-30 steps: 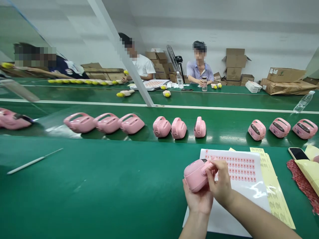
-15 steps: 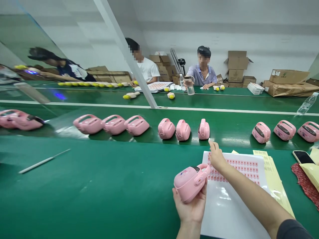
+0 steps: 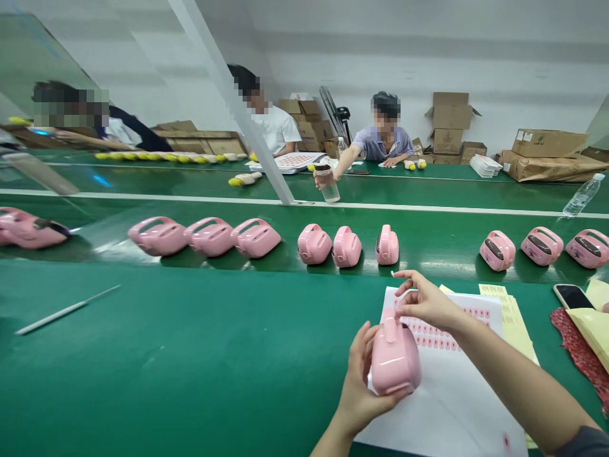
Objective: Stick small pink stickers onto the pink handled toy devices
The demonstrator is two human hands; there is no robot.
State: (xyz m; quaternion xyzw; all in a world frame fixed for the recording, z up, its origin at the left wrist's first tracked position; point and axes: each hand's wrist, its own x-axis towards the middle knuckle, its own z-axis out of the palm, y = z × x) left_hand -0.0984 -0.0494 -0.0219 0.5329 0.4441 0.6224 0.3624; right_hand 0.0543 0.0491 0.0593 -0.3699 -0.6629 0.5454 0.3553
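My left hand (image 3: 364,381) is wrapped round the lower side of a pink plastic case with a loop handle (image 3: 396,365), holding it tilted above the sheet. The case's smooth side faces me; its dark window is mostly hidden. My right hand (image 3: 425,301) has the thumb and a bent finger at the top of the handle. Another finger of it stretches out past the handle, with a small white cover or scrap at its tip. Beneath lies a white sheet with rows of small pink stickers (image 3: 440,381).
Similar pink cases (image 3: 257,238) stand in a row on the green belt (image 3: 442,247). A white pointed stick (image 3: 66,311) lies at left. Yellow sheets (image 3: 511,317), a phone (image 3: 573,296) and red cloth (image 3: 580,349) lie at right. Across the line, a person's hand holds a cup (image 3: 327,184).
The pink case has been turned so another side faces me, and shifted slightly right. My right hand has come to its handle. The person opposite has moved the cup left and nearer.
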